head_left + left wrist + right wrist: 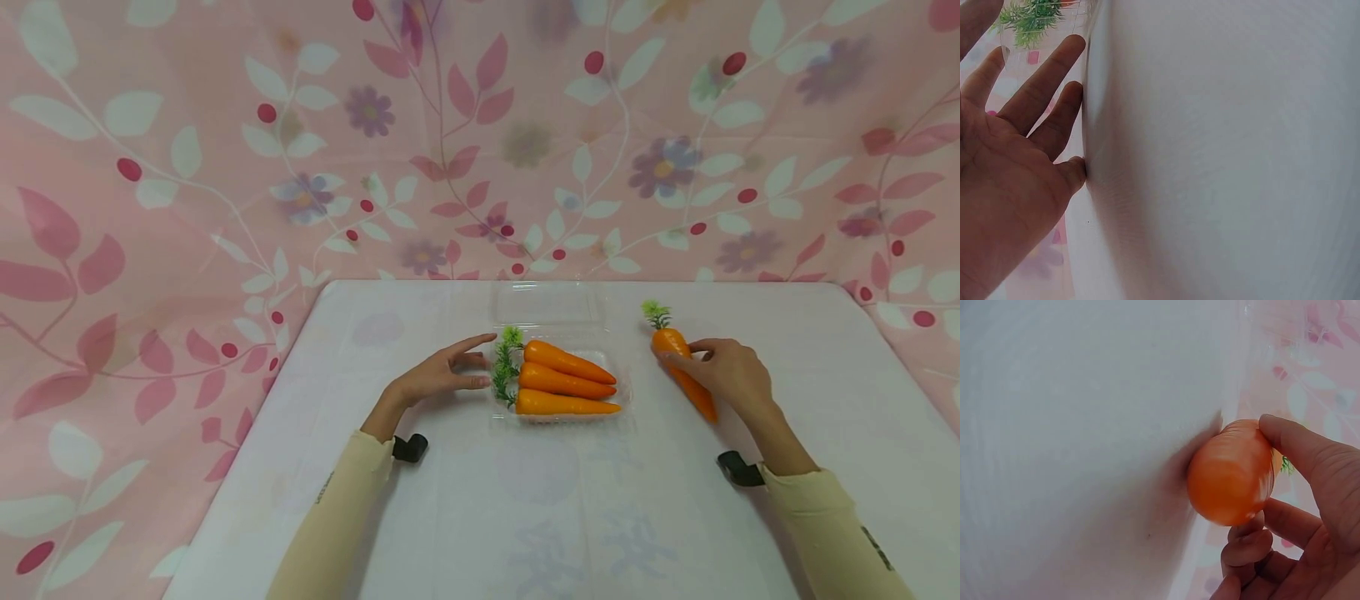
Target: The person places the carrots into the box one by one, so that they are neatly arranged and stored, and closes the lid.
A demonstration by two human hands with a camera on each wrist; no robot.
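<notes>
Three orange carrots with green tops lie side by side in a clear plastic box, tips toward the right. At the box's left end my left hand is spread with fingers apart; whether it touches the box I cannot tell. In the left wrist view that hand holds nothing. To the right of the box, my right hand pinches another carrot between thumb and fingers, its leafy top pointing away from me. The right wrist view shows this carrot tip-first, close to the tabletop.
The box's clear lid lies folded back behind it. A white cloth covers the table, and a pink floral curtain hangs behind its back edge. Black wrist mounts sit at both cuffs.
</notes>
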